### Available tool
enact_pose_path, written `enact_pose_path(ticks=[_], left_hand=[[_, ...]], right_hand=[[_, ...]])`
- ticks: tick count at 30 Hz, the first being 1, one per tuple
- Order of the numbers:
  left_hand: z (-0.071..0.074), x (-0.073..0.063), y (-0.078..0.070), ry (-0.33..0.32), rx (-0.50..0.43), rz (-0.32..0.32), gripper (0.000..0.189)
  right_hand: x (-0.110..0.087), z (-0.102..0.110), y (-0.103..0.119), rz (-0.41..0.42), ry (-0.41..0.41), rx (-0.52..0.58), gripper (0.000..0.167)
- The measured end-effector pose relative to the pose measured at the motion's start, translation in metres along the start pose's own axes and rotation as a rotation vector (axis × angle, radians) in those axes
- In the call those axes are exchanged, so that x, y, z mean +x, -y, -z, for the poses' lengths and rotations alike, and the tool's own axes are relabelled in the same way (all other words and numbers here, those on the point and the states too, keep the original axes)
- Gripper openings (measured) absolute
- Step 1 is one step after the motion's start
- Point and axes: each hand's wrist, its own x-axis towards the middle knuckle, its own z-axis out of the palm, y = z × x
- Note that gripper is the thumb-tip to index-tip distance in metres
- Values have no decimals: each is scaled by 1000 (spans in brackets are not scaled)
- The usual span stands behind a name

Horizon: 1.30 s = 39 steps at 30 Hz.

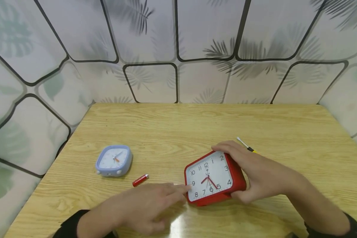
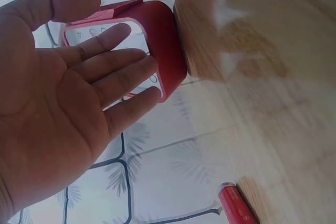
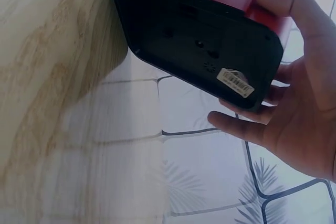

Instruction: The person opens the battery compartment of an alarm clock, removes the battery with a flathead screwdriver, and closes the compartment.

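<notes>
A red alarm clock [image 1: 209, 180] with a white face stands tilted on its lower corner at the table's middle right. My right hand [image 1: 261, 170] grips its right side, fingers over the top and thumb low down. The right wrist view shows the clock's black back [image 3: 178, 40] with a barcode sticker [image 3: 235, 82]. My left hand [image 1: 154, 205] has its fingers extended, the index fingertip at the face's left edge near the 9. In the left wrist view that palm [image 2: 58, 98] faces the camera with nothing in it.
A small blue alarm clock [image 1: 114, 161] lies face up on the left of the wooden table [image 1: 166, 129]. Between the clocks is a red battery [image 1: 140, 180]. Behind the right hand lies a screwdriver [image 1: 245, 144] with a black and yellow handle, partly hidden.
</notes>
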Motion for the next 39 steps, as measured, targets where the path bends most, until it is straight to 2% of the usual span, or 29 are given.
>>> enact_pose_path(ticks=[6, 10, 16, 23, 28, 31, 33, 35, 37, 39], left_hand=[[-2, 0, -1, 29, 6, 37, 78], [-2, 0, -1, 24, 10, 29, 73], [-6, 2, -3, -29, 33, -46, 64], [-13, 4, -3, -62, 78, -131, 76], [-15, 4, -5, -72, 25, -214, 45], [-13, 5, -6, -85, -26, -229, 42], [-11, 4, -7, -131, -35, -205, 47], [-9, 3, -7, -224, -54, -178, 45], [-7, 3, -7, -356, -65, -182, 40], [-5, 3, -6, -492, -49, -211, 39]], right_hand=[[4, -7, 0, 44, -29, 45, 111], [6, -10, 1, 37, -47, 79, 109], [8, -17, 10, -1, -66, 92, 106], [7, -23, 22, -50, -27, 21, 107], [9, -26, 26, -22, -13, 21, 105], [10, -27, 25, -24, -12, 6, 108], [9, -29, 24, -26, -13, 4, 116], [8, -29, 22, -25, -8, 25, 130], [8, -30, 21, -27, 7, 76, 145], [8, -31, 19, -41, 25, 127, 155]])
